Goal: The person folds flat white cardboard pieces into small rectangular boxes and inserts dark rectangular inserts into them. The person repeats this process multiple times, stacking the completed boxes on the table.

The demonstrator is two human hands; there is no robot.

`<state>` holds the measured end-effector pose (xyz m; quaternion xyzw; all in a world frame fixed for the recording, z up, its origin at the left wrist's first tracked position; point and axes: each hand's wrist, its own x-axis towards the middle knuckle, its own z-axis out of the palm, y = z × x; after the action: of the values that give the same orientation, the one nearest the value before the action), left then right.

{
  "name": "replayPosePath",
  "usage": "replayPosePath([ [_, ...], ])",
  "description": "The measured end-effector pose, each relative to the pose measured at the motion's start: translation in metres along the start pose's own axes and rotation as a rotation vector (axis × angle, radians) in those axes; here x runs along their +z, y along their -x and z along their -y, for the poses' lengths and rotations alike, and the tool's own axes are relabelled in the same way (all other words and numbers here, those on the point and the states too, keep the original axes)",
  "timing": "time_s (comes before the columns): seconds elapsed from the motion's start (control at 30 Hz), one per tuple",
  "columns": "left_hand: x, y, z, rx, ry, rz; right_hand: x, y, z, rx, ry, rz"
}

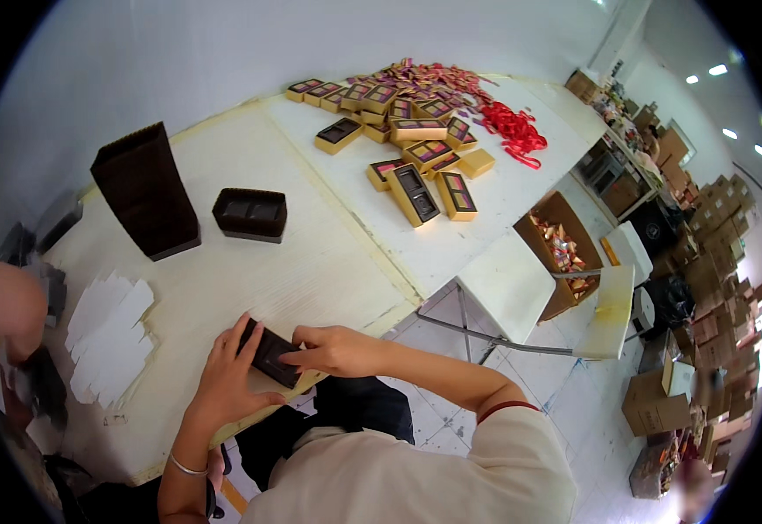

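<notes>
A dark brown plastic insert tray (269,356) with moulded compartments lies at the near edge of the table, between my two hands. My left hand (228,377) grips its left end, fingers over the far side and thumb stretched along the near side. From the right, my right hand (336,351) holds the other end, its index finger pointing into a compartment. Farther off stands a short stack of similar trays (250,234). Left of it rises a tall, slightly leaning stack of dark brown trays (147,192).
Gold boxes (412,196) with dark inserts lie heaped at the far right of the table (311,262), beside red ribbons (514,131). A white folding chair (508,279) and a carton of wrapped pieces (564,253) stand right. Another person's arm (6,301) shows at left.
</notes>
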<state>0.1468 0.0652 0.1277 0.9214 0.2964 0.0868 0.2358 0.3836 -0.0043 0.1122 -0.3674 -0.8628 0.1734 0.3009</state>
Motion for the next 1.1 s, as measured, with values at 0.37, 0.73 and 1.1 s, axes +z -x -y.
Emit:
replayPosePath([
  [0.37,0.0,-0.032,-0.007,0.173,-0.024,-0.041,-0.012,0.006,-0.021,-0.103,-0.201,0.138],
  [0.73,0.049,-0.056,0.025,0.173,-0.226,-0.107,0.011,0.01,-0.056,0.005,0.119,0.145],
  [1.1,0.069,-0.083,0.024,0.273,-0.168,-0.05,0.021,0.035,-0.089,0.0,-0.122,-0.001],
])
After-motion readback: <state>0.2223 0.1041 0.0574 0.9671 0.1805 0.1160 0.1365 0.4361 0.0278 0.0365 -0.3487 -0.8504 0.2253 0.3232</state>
